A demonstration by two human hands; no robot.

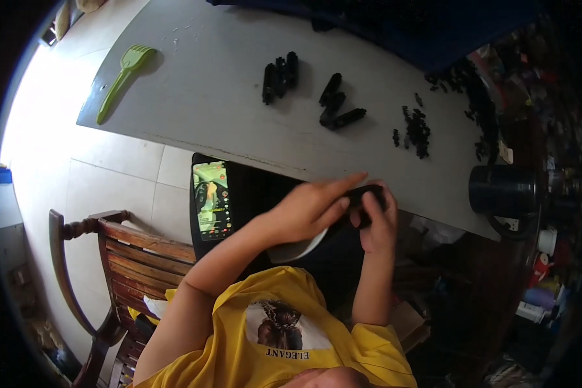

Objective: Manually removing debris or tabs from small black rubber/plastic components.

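My right hand (379, 218) is closed around a small black plastic part (363, 193), just off the table's near edge. From the other side, my left hand (309, 208) takes the same part between thumb and index finger, the index reaching along its top. The part's exact shape is mostly hidden by my fingers. Beyond my hands on the grey table (220, 97), three black elongated parts (280, 77) stand close together. Right of them lies a looser group of similar black parts (335, 107). Farther right is a small heap of tiny black pieces (417, 132).
A green toy rake (124, 76) lies at the table's left end. A larger spread of black pieces (482, 110) and a black mug-like container (503, 189) occupy the right side. A lit phone (211, 201) is left of my hands, near a wooden chair (139, 262). Dark blue material (427, 32) covers the far edge.
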